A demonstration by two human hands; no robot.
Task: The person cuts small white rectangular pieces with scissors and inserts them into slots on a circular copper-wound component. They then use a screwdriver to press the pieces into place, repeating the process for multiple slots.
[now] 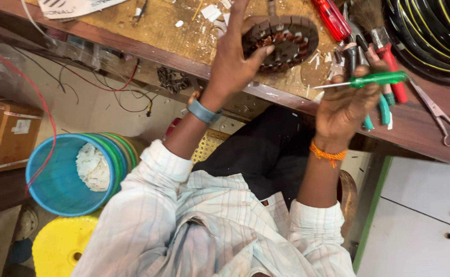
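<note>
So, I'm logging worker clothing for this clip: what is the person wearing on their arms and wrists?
Both arms are in a pale checked shirt with the sleeves rolled up. The left wrist carries a blue-grey band, like a watch strap. The right wrist has an orange thread bracelet with a knot. No gloves or rings visible.

Stator (281,41) on workbench (420,123) (scissors (440,115) rightward).
</note>
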